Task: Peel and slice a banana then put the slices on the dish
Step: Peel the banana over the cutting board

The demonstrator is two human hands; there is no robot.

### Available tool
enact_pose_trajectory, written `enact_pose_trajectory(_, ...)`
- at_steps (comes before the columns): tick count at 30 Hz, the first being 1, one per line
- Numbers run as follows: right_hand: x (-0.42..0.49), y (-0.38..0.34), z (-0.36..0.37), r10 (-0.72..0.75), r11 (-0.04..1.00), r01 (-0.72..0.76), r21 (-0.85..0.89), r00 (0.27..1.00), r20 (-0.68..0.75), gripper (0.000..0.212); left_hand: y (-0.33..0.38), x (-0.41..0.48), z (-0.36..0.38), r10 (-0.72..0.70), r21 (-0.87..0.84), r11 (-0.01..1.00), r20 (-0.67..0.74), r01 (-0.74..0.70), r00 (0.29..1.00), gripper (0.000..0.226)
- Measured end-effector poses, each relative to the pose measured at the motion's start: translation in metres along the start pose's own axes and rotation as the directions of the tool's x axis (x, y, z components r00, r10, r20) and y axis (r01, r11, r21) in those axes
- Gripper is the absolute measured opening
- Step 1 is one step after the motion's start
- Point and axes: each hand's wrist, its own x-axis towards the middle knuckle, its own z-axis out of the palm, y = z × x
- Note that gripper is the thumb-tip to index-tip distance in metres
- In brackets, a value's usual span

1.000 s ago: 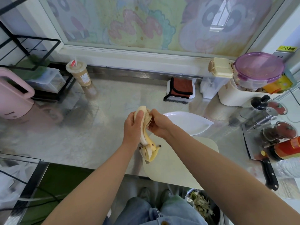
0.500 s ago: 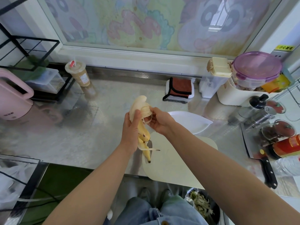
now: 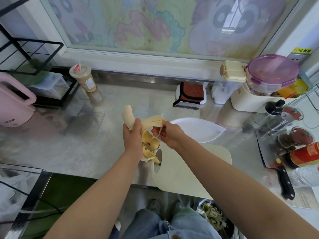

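My left hand grips a half-peeled banana upright over the steel counter, its pale bare tip sticking out above my fingers. Yellow peel strips hang down below that hand. My right hand pinches one strip of peel and holds it stretched out to the right. Just behind my right hand lies the white leaf-shaped dish. A cream cutting board sits under my right forearm at the counter's front edge. The cleaver with a black handle lies to the right.
A milk-tea cup stands at the back left beside a pink kettle and a black wire rack. Jars, a shaker, a red can and storage tubs crowd the right. A bin of scraps sits below the counter edge.
The banana rose and more bare fruit now shows above my left hand. My right hand has drawn a peel strip down and out to the right.
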Motion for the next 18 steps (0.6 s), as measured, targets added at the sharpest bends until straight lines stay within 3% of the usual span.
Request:
enact_pose_trajectory(6,0.002,0.003,-0.008,0.01,1.0,-0.011,-0.013,0.997,-0.07,0.029,-0.001,0.002,0.001,-0.028,-0.05,0.998,-0.106,0.023,0.994,0.012)
enact_pose_trajectory(13,0.008,0.006,-0.017,-0.044,0.999,0.042,-0.016,0.983,-0.175,0.029,0.003,-0.001,0.007,0.014,-0.047,0.999,-0.131,-0.02,0.991,0.015)
enact_pose_trajectory(15,0.009,0.006,-0.018,-0.058,0.996,0.047,-0.078,0.986,-0.159,0.034,0.004,-0.003,0.01,-0.011,-0.083,0.997,-0.132,0.0,0.991,0.015)
enact_pose_trajectory(18,0.006,0.008,-0.014,-0.07,0.935,0.071,-0.349,0.997,0.016,0.053,0.005,-0.002,0.015,-0.018,-0.055,0.998,-0.123,0.012,0.992,0.012)
